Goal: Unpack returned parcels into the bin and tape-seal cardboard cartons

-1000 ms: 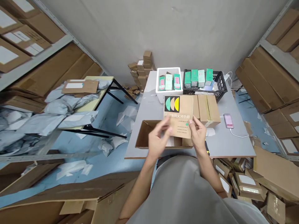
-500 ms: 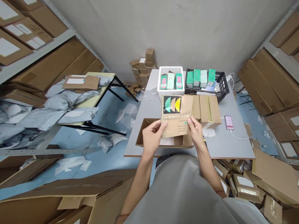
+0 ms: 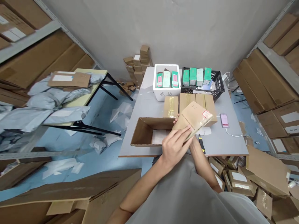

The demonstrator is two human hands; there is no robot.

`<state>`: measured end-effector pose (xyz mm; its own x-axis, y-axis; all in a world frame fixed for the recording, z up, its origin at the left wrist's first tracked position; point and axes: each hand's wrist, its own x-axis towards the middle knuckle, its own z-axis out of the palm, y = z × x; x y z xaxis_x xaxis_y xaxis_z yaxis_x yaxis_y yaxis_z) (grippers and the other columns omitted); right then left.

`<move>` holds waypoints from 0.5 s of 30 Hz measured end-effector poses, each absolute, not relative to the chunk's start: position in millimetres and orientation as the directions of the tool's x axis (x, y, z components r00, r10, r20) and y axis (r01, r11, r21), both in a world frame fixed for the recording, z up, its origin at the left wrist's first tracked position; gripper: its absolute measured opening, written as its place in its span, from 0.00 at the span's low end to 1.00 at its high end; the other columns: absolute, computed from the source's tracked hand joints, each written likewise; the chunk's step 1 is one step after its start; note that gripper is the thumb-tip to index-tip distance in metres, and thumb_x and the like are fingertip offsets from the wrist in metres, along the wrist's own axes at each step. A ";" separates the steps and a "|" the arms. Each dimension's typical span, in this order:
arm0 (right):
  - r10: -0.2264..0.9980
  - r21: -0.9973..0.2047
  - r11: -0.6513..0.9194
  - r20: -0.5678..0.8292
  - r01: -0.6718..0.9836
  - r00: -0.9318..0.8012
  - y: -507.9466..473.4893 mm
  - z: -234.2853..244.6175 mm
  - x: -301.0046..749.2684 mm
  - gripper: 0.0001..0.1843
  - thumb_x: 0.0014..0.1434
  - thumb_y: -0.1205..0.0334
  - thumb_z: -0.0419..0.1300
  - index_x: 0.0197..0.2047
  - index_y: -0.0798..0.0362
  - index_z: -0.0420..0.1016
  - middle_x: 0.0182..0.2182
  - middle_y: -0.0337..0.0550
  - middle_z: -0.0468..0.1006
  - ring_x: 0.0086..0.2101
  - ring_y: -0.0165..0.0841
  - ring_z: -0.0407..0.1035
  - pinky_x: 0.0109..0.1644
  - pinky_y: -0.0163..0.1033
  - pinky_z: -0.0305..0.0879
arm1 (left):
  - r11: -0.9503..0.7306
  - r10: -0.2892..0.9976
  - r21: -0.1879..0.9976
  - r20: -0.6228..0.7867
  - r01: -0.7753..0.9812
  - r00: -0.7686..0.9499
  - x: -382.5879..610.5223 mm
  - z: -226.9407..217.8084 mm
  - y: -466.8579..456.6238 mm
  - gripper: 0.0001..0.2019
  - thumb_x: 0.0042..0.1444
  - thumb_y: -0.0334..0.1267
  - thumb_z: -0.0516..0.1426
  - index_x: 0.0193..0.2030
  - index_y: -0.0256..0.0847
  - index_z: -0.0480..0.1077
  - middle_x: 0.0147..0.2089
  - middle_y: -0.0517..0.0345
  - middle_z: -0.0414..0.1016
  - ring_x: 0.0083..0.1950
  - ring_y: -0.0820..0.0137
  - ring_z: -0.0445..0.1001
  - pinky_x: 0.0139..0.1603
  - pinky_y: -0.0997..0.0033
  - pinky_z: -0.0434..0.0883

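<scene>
A tan paperback book [image 3: 192, 119] is held tilted above the table, its back cover facing up and a red-edged label near one corner. My left hand [image 3: 175, 144] lies over its lower edge, fingers across the cover and thumb out of sight. Behind the book, my right hand [image 3: 177, 118] grips it, with only some fingertips showing at the far left edge. Just left of the book is an open cardboard box [image 3: 140, 132], in which a pale, ribbed-looking item [image 3: 158, 137] lies at the bottom.
Closed cartons [image 3: 171, 105] stand behind the book. Farther back are a white foam box [image 3: 161, 93] and a black crate [image 3: 218, 82] with green packs. A yellow-black cutter [image 3: 201, 143] and phone [image 3: 224, 120] lie rightward. Grey parcels [image 3: 67, 115] cover a side table.
The book has been turned from its front cover to its back cover and shifted right. My left hand has moved right onto the cover; my right hand has slipped behind it.
</scene>
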<state>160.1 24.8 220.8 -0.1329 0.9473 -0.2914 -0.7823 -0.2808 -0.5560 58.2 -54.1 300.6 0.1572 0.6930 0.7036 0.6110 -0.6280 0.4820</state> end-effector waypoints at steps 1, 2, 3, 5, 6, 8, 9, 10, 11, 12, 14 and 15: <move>0.958 -0.654 -0.255 -0.272 -0.713 -0.092 24.6 218.7 164.2 0.15 0.59 0.46 0.76 0.46 0.42 0.85 0.47 0.44 0.91 0.58 0.47 0.84 0.57 0.52 0.86 | -0.585 0.739 0.557 0.666 0.589 0.104 53.7 300.4 -51.0 0.13 0.74 0.35 0.66 0.61 0.47 0.85 0.58 0.52 0.91 0.53 0.60 0.90 0.58 0.60 0.86; 0.965 -0.714 -0.225 -0.259 -0.663 -0.049 24.3 217.6 168.5 0.17 0.58 0.44 0.77 0.45 0.43 0.85 0.46 0.44 0.91 0.58 0.47 0.83 0.60 0.51 0.85 | -0.519 0.791 0.645 0.611 0.561 0.030 47.8 299.3 -46.4 0.12 0.74 0.38 0.66 0.61 0.47 0.85 0.58 0.51 0.91 0.53 0.60 0.91 0.58 0.59 0.86; 0.968 -0.747 -0.198 -0.252 -0.635 -0.005 24.0 217.3 172.7 0.20 0.56 0.43 0.78 0.46 0.44 0.85 0.46 0.43 0.90 0.57 0.46 0.83 0.62 0.50 0.84 | -0.436 0.842 0.738 0.537 0.515 -0.058 40.6 296.9 -40.4 0.12 0.74 0.41 0.66 0.61 0.47 0.85 0.57 0.51 0.91 0.52 0.60 0.91 0.57 0.59 0.86; 0.967 -0.763 -0.156 -0.248 -0.627 0.061 23.9 218.7 179.3 0.25 0.53 0.42 0.81 0.47 0.45 0.85 0.47 0.42 0.90 0.57 0.44 0.83 0.64 0.49 0.82 | -0.263 0.912 0.899 0.350 0.350 -0.213 22.9 287.8 -24.1 0.16 0.73 0.48 0.67 0.61 0.43 0.84 0.56 0.48 0.91 0.52 0.59 0.91 0.55 0.61 0.86; 0.966 -0.764 -0.143 -0.246 -0.628 0.079 23.8 219.9 181.1 0.27 0.52 0.41 0.82 0.48 0.46 0.85 0.47 0.43 0.90 0.57 0.44 0.83 0.64 0.49 0.82 | -0.197 0.932 0.950 0.258 0.242 -0.254 13.4 281.5 -14.6 0.21 0.71 0.52 0.68 0.61 0.41 0.83 0.55 0.46 0.91 0.54 0.57 0.91 0.55 0.61 0.86; 0.965 -0.778 -0.119 -0.237 -0.617 0.112 23.1 222.6 181.5 0.29 0.51 0.39 0.83 0.48 0.47 0.85 0.46 0.44 0.90 0.54 0.44 0.83 0.63 0.50 0.82 | -0.117 0.958 0.991 0.128 0.058 -0.255 -4.3 267.5 4.0 0.29 0.66 0.59 0.70 0.63 0.38 0.80 0.56 0.41 0.90 0.58 0.53 0.90 0.58 0.58 0.86; 0.965 -0.791 -0.102 -0.226 -0.603 0.133 21.9 224.4 180.1 0.30 0.51 0.39 0.84 0.48 0.48 0.85 0.45 0.44 0.90 0.53 0.43 0.84 0.62 0.49 0.82 | -0.091 0.968 0.996 0.089 0.004 -0.236 -11.2 260.9 12.2 0.32 0.64 0.61 0.71 0.63 0.36 0.80 0.57 0.39 0.90 0.60 0.52 0.89 0.60 0.56 0.85; 0.964 -0.810 -0.077 -0.208 -0.581 0.163 19.7 226.7 177.9 0.30 0.51 0.40 0.84 0.48 0.48 0.85 0.46 0.45 0.90 0.51 0.42 0.83 0.61 0.49 0.81 | -0.071 0.974 0.997 0.064 -0.026 -0.216 -16.1 255.2 19.2 0.34 0.62 0.62 0.72 0.63 0.36 0.79 0.57 0.38 0.90 0.61 0.51 0.89 0.63 0.54 0.85; 0.964 -0.838 -0.039 -0.176 -0.545 0.202 16.4 229.9 175.0 0.29 0.52 0.40 0.84 0.49 0.49 0.85 0.46 0.45 0.89 0.50 0.41 0.83 0.60 0.48 0.81 | -0.058 0.979 0.998 0.050 -0.035 -0.200 -18.7 250.6 25.1 0.35 0.61 0.62 0.72 0.63 0.36 0.80 0.59 0.37 0.89 0.63 0.50 0.88 0.65 0.52 0.83; 0.963 -0.873 0.009 -0.124 -0.488 0.240 11.8 234.0 171.5 0.28 0.54 0.41 0.83 0.49 0.49 0.85 0.46 0.45 0.89 0.48 0.40 0.82 0.59 0.47 0.81 | -0.050 0.981 0.998 0.043 -0.035 -0.189 -18.9 247.3 29.7 0.34 0.61 0.62 0.72 0.62 0.37 0.80 0.60 0.37 0.89 0.64 0.49 0.87 0.68 0.50 0.82; 0.958 -0.944 0.140 0.053 -0.299 0.282 -0.9 245.0 162.8 0.22 0.60 0.45 0.80 0.49 0.48 0.86 0.44 0.43 0.86 0.43 0.37 0.81 0.52 0.44 0.81 | -0.025 0.988 0.998 0.016 -0.056 -0.154 -12.9 244.0 35.4 0.32 0.60 0.61 0.72 0.60 0.39 0.83 0.62 0.39 0.88 0.67 0.48 0.85 0.72 0.48 0.80; 0.948 -0.960 0.221 0.169 -0.174 0.269 -8.5 251.2 157.6 0.18 0.63 0.47 0.79 0.49 0.48 0.87 0.42 0.42 0.85 0.41 0.35 0.79 0.48 0.42 0.80 | -0.001 0.993 0.996 -0.010 -0.090 -0.121 -7.9 243.4 36.3 0.30 0.59 0.60 0.72 0.59 0.40 0.84 0.62 0.40 0.88 0.68 0.47 0.84 0.72 0.47 0.80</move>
